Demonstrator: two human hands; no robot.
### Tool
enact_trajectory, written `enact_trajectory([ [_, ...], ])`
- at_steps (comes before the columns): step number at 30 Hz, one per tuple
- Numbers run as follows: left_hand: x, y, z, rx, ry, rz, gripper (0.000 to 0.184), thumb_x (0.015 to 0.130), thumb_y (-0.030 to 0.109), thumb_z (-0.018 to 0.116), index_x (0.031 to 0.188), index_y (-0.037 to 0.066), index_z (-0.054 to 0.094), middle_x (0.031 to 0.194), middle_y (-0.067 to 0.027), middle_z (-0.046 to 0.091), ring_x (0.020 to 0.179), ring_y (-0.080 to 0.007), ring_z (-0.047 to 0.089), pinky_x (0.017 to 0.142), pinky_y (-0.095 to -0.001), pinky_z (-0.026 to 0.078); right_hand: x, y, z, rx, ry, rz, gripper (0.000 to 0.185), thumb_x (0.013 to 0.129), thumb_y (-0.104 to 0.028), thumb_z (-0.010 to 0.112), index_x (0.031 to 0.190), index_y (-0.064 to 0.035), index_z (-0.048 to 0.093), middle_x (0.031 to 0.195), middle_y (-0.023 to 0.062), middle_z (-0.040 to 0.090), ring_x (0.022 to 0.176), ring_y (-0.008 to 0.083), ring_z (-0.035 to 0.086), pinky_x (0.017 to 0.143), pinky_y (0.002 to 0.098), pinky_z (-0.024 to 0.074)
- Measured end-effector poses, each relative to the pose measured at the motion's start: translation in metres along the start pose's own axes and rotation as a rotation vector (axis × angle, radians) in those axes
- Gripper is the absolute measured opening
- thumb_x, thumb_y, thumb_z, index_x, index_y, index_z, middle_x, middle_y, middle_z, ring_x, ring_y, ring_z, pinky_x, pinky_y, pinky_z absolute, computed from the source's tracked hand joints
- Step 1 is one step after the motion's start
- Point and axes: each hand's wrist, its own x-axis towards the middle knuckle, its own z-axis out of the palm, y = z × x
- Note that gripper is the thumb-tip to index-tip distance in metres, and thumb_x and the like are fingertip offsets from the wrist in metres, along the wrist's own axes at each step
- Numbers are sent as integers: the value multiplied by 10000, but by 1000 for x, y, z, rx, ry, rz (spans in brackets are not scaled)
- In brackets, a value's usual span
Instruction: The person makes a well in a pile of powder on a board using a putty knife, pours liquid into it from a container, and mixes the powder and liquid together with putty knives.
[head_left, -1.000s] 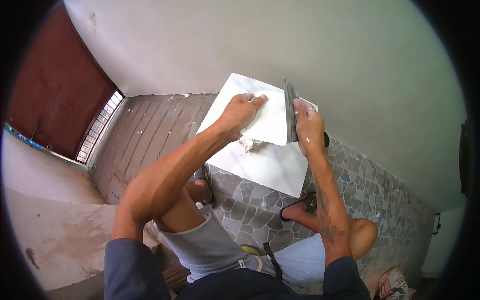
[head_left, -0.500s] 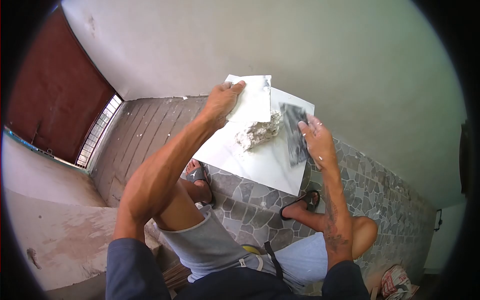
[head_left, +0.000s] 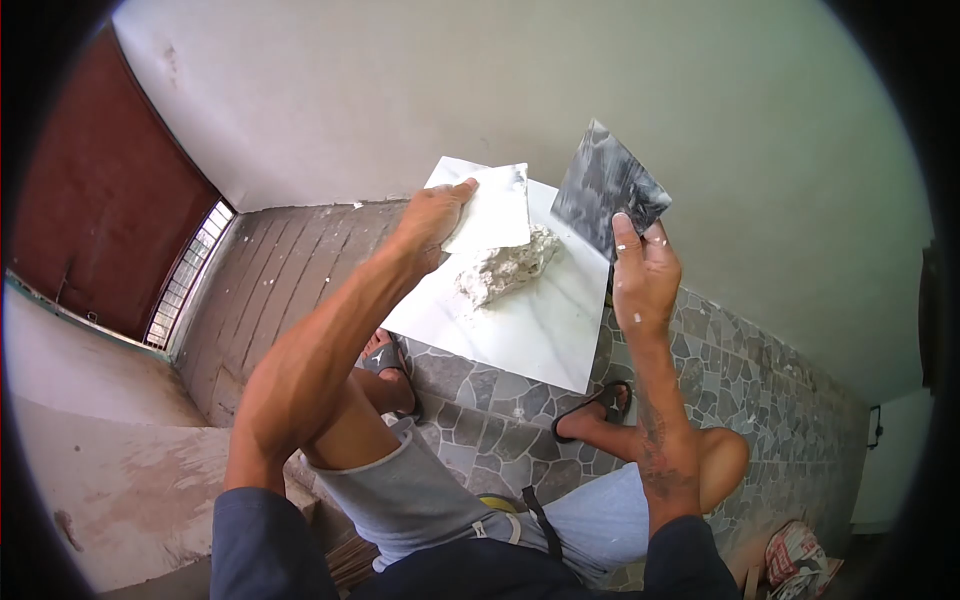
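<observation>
My left hand [head_left: 437, 220] is closed on the left edge of a flat white rectangular sheet [head_left: 492, 208], thumb on its face. That sheet is above a rough, whitish putty-like lump [head_left: 507, 268]; whether they touch, I cannot tell. Under the lump lies a large white marble-patterned slab [head_left: 540, 335]. My right hand [head_left: 645, 268] grips the lower corner of a dark flat rectangular plate [head_left: 607, 190] streaked with white, raised and tilted beyond the slab's right side. White specks mark the right fingers.
A pale wall [head_left: 480, 90] rises behind the slab. Stone-patterned tiles [head_left: 740, 370] cover the floor at right, with brown boards [head_left: 265, 270] at left. A dark red door [head_left: 110, 190] stands at far left. A printed sack [head_left: 795, 555] sits at lower right.
My right hand has lifted the dark plate up and away from the lump, turning its streaked face toward me. My left hand and the white sheet have shifted slightly left and down.
</observation>
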Motion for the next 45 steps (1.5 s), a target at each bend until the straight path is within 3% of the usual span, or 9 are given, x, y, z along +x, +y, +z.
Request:
enact_trajectory([
  [5,5,-10,7,-75,-94,-68,316,1023,195,545,1164,-85,579,977,-156,678,779,-207,716,622,-340,626,7,-16,31,-109,-178,-751,460,840,114,488,1265,-9,614,1282,166,632,1210,303,605,1057,422,444],
  [6,-8,-3,13,-28,-110,-69,318,1008,231,579,1162,-46,604,954,-127,687,757,-180,715,599,-310,621,8,-19,30,-93,-276,-809,636,699,148,488,1300,-28,599,1342,181,606,1298,368,548,1103,506,407],
  [9,5,-14,7,-14,-189,2,307,980,283,637,1146,25,644,912,-88,697,732,-147,710,584,-271,614,3,-18,31,-150,-420,-819,676,674,146,503,1320,-33,588,1355,192,596,1283,388,553,1099,523,408],
  [19,-11,17,-8,-20,-19,40,361,1008,234,577,1132,-105,588,910,-164,687,655,-190,710,513,-303,600,13,48,-20,-655,-239,-742,676,721,205,537,1348,-42,581,1303,184,627,1215,359,604,1051,436,481],
  [20,-11,17,-8,-31,-14,42,367,1015,228,568,1140,-117,579,921,-167,682,668,-195,705,536,-317,601,12,49,-22,-610,-183,-635,672,734,221,528,1351,-40,578,1278,181,639,1205,358,609,1035,435,495],
  [27,-10,11,-1,13,-22,60,362,1026,206,552,1153,-132,562,945,-171,667,718,-200,694,619,-337,606,16,-13,13,-527,-266,-873,661,731,186,551,1356,-30,570,1331,191,605,1215,370,600,1034,476,487],
  [37,-14,20,-6,-20,34,35,316,1018,212,563,1106,-90,595,892,-155,668,710,-204,696,559,-346,597,0,68,1,-574,-323,-763,655,695,214,507,1314,12,578,1293,218,617,1214,396,594,1044,460,493],
  [42,-11,18,-8,58,-68,-63,352,1032,223,535,1166,-100,569,957,-152,675,737,-189,709,592,-321,612,7,16,9,-374,-184,-804,607,869,136,556,1437,-61,470,1379,224,573,1280,389,560,1074,462,454],
  [45,-44,28,19,37,-95,-54,341,1043,226,508,1155,-87,583,971,-127,682,755,-184,717,614,-312,621,8,-21,27,-274,-324,-904,758,654,161,550,1385,-38,517,1403,227,544,1308,413,523,1079,522,449],
])
